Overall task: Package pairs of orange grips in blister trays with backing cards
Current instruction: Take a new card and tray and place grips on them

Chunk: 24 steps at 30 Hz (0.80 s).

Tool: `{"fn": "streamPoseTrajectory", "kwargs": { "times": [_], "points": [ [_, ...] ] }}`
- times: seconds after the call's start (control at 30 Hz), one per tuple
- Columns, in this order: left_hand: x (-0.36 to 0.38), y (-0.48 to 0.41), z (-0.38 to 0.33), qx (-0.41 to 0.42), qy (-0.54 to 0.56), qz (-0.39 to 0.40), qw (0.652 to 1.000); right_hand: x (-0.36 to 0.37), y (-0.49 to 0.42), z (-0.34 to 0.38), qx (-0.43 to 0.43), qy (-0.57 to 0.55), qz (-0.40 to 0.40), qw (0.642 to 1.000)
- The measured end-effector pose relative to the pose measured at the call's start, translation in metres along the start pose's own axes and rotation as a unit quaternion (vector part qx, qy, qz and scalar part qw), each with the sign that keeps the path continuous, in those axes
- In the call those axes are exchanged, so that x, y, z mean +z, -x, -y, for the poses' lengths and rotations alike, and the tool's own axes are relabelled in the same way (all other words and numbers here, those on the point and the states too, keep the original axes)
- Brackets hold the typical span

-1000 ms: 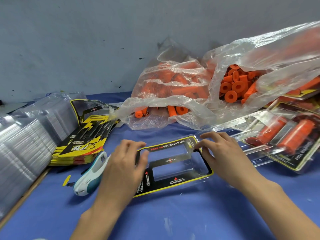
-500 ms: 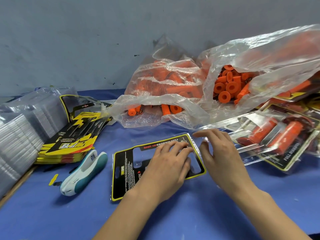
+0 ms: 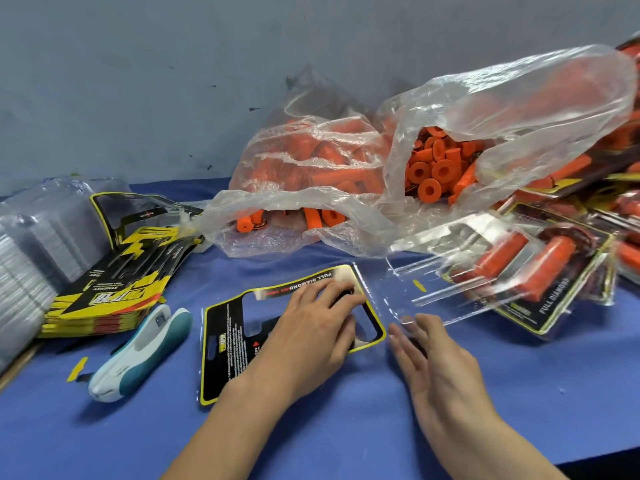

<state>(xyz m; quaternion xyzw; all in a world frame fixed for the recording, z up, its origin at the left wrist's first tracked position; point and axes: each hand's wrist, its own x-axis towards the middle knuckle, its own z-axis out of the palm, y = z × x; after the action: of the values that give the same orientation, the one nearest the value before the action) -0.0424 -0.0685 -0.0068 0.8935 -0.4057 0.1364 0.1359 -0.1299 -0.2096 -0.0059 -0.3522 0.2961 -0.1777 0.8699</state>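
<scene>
Stapler (image 3: 142, 351) left of backing card (image 3: 228, 341)

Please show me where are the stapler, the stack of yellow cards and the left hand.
stapler (image 3: 145, 351): head view, on its white and teal body.
stack of yellow cards (image 3: 114, 289): head view, on the top card's printed face.
left hand (image 3: 311, 336): head view, on the back of the hand.

backing card (image 3: 228, 344): black, yellow-edged, flat on cloth | orange grips (image 3: 431, 168): loose, heaped in clear bags
</scene>
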Motion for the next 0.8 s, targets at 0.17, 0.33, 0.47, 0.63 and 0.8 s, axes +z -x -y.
{"fn": "streamPoseTrajectory", "kwargs": {
  "times": [0.17,0.33,0.47,0.63,0.8],
  "points": [
    [-0.002,0.001,0.005,0.007,0.032,-0.003,0.999,0.018,-0.009,0.006,0.047,0.05,0.079,0.995],
    [-0.001,0.001,0.007,0.011,0.025,0.004,1.0,0.023,-0.015,-0.002,0.033,0.064,0.102,0.992],
    [-0.005,-0.001,0.015,0.006,0.026,0.005,1.0,0.023,-0.015,0.0,0.007,0.105,0.117,0.988],
    [-0.01,-0.002,0.023,0.012,0.047,0.016,0.999,0.015,-0.014,0.0,-0.02,0.156,0.13,0.979],
    [-0.01,-0.003,0.024,0.022,0.045,0.017,0.999,0.008,-0.019,-0.002,-0.043,0.196,0.142,0.969]
  ]
}}
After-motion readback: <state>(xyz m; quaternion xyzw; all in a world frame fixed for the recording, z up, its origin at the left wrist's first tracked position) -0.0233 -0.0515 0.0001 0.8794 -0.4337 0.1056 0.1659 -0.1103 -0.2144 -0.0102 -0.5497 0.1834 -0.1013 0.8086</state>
